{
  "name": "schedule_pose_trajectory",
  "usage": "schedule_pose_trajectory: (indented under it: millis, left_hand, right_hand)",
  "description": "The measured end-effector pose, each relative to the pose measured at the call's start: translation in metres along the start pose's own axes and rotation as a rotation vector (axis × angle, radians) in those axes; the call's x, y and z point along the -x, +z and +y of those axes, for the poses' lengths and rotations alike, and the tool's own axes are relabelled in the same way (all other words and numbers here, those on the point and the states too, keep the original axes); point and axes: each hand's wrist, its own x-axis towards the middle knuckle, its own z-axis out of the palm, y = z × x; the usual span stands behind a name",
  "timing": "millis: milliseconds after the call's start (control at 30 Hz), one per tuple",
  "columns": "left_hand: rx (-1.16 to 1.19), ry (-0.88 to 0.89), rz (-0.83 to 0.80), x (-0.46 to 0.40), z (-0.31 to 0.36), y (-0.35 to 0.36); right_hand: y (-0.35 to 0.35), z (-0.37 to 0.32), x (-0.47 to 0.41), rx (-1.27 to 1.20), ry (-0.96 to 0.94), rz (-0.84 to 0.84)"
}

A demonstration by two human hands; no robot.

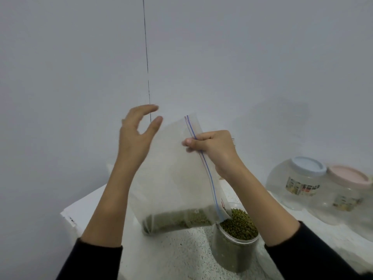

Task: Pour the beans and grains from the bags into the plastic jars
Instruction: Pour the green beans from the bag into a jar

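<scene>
Bag (173,178) — pinched by right hand (214,146), over jar (236,245).

Soft, even, dim-ish light w/ cool grey cast, no glare; faint shadows on wall (282,110) upper right and on countertop (181,251) beside open jar (235,247); left hand (135,134) shows motion blur, overall img soft, wide-angle bending visible twd edges, e.g. wall seam (147,57).

Clear zip bag (173,178), few green beans left, tilted with its corner in the nearly full open jar (235,247).
</scene>
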Motion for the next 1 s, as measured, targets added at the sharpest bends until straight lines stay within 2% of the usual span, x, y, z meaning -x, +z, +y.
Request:
schedule_pose_trajectory:
  millis: [100, 200, 333, 467, 767, 1000]
  left_hand:
    - [0.008, -0.008, -0.165, -0.007, 0.019, 0.017]
    - [0.106, -0.052, -0.201, -0.007, 0.029, 0.034]
    - [0.186, -0.082, -0.123, -0.006, 0.03, 0.043]
    - [0.225, -0.089, -0.085, -0.006, 0.029, 0.044]
    - [0.337, -0.121, -0.034, -0.008, 0.018, 0.033]
    - [0.39, -0.149, 0.027, -0.011, 0.01, 0.023]
  right_hand:
    - [0.0, 0.001, -0.001, 0.007, -0.008, 0.003]
    - [-0.001, 0.003, -0.002, 0.03, -0.017, 0.023]
    - [-0.003, 0.006, 0.0, 0.096, -0.07, 0.026]
    - [-0.013, 0.009, 0.006, 0.161, -0.127, -0.111]
    - [-0.06, 0.057, 0.015, 0.493, 0.01, -0.271]
    - [-0.073, 0.073, 0.026, 0.589, 0.004, -0.473]
